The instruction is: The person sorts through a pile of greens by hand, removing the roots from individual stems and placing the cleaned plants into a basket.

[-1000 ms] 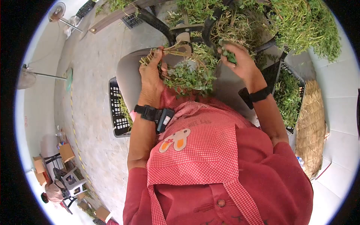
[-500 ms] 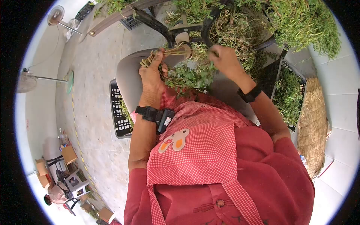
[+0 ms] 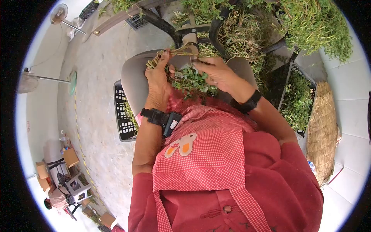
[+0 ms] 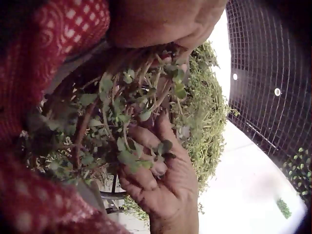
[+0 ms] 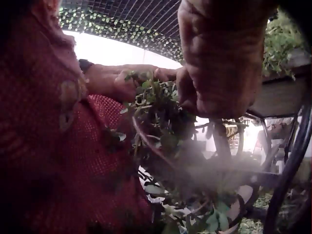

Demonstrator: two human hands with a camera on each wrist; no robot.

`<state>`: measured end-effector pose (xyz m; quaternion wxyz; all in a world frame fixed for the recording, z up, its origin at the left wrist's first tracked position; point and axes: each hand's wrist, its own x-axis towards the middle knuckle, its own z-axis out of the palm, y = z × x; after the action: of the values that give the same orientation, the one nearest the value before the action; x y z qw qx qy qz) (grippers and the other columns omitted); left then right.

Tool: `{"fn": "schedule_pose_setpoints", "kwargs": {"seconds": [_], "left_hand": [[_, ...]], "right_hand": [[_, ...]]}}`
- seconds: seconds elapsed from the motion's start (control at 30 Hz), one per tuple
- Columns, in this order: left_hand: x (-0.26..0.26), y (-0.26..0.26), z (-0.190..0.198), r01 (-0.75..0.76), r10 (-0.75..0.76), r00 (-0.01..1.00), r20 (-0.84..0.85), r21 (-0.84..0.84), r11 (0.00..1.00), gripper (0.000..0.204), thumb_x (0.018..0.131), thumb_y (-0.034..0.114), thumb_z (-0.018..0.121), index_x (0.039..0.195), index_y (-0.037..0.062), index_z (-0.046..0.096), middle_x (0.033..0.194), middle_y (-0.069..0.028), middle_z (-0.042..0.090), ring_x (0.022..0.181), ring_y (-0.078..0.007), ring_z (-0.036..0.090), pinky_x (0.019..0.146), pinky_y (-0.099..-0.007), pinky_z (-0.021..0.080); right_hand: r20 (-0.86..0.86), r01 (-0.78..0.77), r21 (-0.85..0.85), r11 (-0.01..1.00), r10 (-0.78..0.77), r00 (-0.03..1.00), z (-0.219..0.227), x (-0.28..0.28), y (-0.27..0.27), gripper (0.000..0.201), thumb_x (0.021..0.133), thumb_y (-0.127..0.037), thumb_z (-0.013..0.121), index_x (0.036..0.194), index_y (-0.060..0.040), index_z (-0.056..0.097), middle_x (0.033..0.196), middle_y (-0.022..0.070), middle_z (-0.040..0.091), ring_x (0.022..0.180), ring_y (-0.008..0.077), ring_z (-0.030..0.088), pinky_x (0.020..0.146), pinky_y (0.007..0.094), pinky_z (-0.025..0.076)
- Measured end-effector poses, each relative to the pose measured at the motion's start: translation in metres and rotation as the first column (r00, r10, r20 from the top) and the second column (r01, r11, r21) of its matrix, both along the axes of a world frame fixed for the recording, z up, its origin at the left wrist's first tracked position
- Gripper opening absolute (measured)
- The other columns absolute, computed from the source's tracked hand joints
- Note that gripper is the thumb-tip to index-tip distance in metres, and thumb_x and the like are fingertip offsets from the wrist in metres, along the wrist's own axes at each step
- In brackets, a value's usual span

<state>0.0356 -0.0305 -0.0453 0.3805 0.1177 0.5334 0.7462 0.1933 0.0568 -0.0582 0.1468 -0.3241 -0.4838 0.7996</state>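
My left hand [image 3: 157, 77] grips a bunch of leafy greens [image 3: 189, 82] by its bare stems. The cut stem ends [image 3: 152, 63] stick out past the thumb, and small round leaves hang over the lap. My right hand [image 3: 222, 77] is at the other side of the bunch, fingers curled in among the sprigs. In the left wrist view the right hand's thumb and forefinger [image 4: 165, 124] pinch at a thin stem, with leaves [image 4: 129, 158] over the other fingers. In the right wrist view the leaves [image 5: 165, 109] hang below the right hand [image 5: 219, 63].
A grey seat [image 3: 131, 75] lies below the hands. Black crates stand at left [image 3: 124, 127] and right [image 3: 311, 94], the right one holding greens. More greens [image 3: 317, 31] are heaped on the table at upper right, and a pile of plants [image 3: 247, 34] lies under it.
My right hand has swung left and down from beside the bunch, where it held some leaves, into the sprigs. The left hand stays in place with its grip on the stems.
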Motion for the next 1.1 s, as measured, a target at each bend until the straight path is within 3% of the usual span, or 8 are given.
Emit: {"fn": "schedule_pose_setpoints", "kwargs": {"seconds": [0.47, 0.57, 0.63, 0.67, 0.7, 0.73, 0.87, 1.1], "left_hand": [[0.001, 0.0, -0.002, 0.027, -0.031, 0.996, -0.079, -0.052, 0.998, 0.016, 0.081, 0.018, 0.068, 0.088, 0.0047, 0.064, 0.076, -0.0078, 0.067, 0.046, -0.0104, 0.048, 0.04, -0.022, 0.036], [0.002, -0.002, -0.001, 0.048, -0.052, 0.995, -0.079, -0.05, 0.998, 0.016, 0.081, 0.018, 0.067, 0.089, 0.0042, 0.063, 0.077, -0.0085, 0.067, 0.046, -0.0102, 0.048, 0.04, -0.0222, 0.035], [-0.002, -0.001, 0.002, 0.029, -0.028, 0.999, -0.032, 0.018, 0.999, 0.017, 0.081, 0.017, 0.067, 0.091, 0.0041, 0.063, 0.078, -0.0091, 0.067, 0.047, -0.0101, 0.048, 0.041, -0.0221, 0.035], [-0.003, -0.001, 0.003, 0.005, -0.007, 1.0, 0.02, 0.079, 0.997, 0.018, 0.081, 0.017, 0.067, 0.092, 0.004, 0.062, 0.08, -0.0097, 0.067, 0.048, -0.01, 0.048, 0.041, -0.022, 0.035], [-0.002, 0.0, 0.002, 0.008, -0.01, 1.0, 0.02, 0.084, 0.996, 0.018, 0.081, 0.017, 0.067, 0.092, 0.004, 0.062, 0.08, -0.0097, 0.067, 0.048, -0.01, 0.048, 0.041, -0.022, 0.035], [-0.002, 0.0, 0.0, 0.019, -0.019, 1.0, 0.0, 0.049, 0.999, 0.019, 0.082, 0.018, 0.066, 0.094, 0.0039, 0.062, 0.082, -0.0105, 0.066, 0.048, -0.0101, 0.048, 0.041, -0.022, 0.036], [0.0, 0.001, 0.002, 0.034, -0.034, 0.999, -0.031, -0.005, 0.999, 0.02, 0.083, 0.019, 0.065, 0.095, 0.0039, 0.061, 0.085, -0.0123, 0.066, 0.049, -0.0102, 0.048, 0.042, -0.0222, 0.036], [-0.001, -0.001, 0.003, 0.055, -0.055, 0.999, -0.003, 0.035, 0.998, 0.021, 0.083, 0.02, 0.065, 0.097, 0.0046, 0.061, 0.084, -0.0112, 0.066, 0.05, -0.01, 0.048, 0.043, -0.0216, 0.037]], "right_hand": [[0.193, -0.187, 0.28, 0.942, 0.136, 0.972, 0.004, 0.011, 0.026, 0.018, 0.079, -0.021, 0.064, 0.082, -0.0026, 0.064, 0.06, -0.005, 0.042, 0.045, 0.0038, 0.031, 0.038, 0.0212, 0.019], [0.231, -0.188, 0.533, 0.825, 0.073, 0.97, -0.017, 0.011, 0.03, 0.016, 0.08, -0.018, 0.06, 0.076, -0.0031, 0.062, 0.058, -0.0046, 0.043, 0.047, 0.0048, 0.032, 0.038, 0.0219, 0.02], [0.27, -0.21, 0.931, 0.299, -0.178, 0.946, -0.025, 0.019, 0.036, 0.016, 0.082, -0.018, 0.055, 0.075, -0.0037, 0.059, 0.065, -0.0012, 0.048, 0.049, 0.0073, 0.037, 0.038, 0.0222, 0.023], [0.27, -0.207, 0.931, 0.301, -0.184, 0.945, -0.026, 0.026, 0.038, 0.016, 0.082, -0.018, 0.055, 0.075, -0.0037, 0.059, 0.065, -0.0012, 0.048, 0.049, 0.0073, 0.037, 0.038, 0.0222, 0.023], [0.231, 0.032, 0.612, 0.79, -0.217, 0.948, -0.025, 0.036, 0.042, 0.016, 0.083, -0.018, 0.053, 0.076, -0.0041, 0.058, 0.071, 0.0016, 0.051, 0.05, 0.009, 0.039, 0.038, 0.0222, 0.025], [0.216, 0.254, 0.054, 0.966, -0.26, 0.941, -0.024, 0.047, 0.049, 0.016, 0.084, -0.018, 0.05, 0.077, -0.0046, 0.056, 0.077, 0.0045, 0.054, 0.051, 0.0106, 0.042, 0.038, 0.0222, 0.027], [-0.123, 0.256, -0.3, 0.919, -0.303, 0.945, -0.018, 0.077, 0.055, 0.017, 0.088, -0.02, 0.051, 0.084, -0.0037, 0.053, 0.079, 0.009, 0.058, 0.055, 0.012, 0.05, 0.035, 0.0219, 0.031], [-0.267, 0.164, -0.166, 0.972, -0.205, 0.942, -0.006, 0.06, 0.04, 0.018, 0.087, -0.015, 0.056, 0.099, -0.0019, 0.055, 0.071, 0.0032, 0.052, 0.051, 0.0084, 0.044, 0.037, 0.0187, 0.026]]}}
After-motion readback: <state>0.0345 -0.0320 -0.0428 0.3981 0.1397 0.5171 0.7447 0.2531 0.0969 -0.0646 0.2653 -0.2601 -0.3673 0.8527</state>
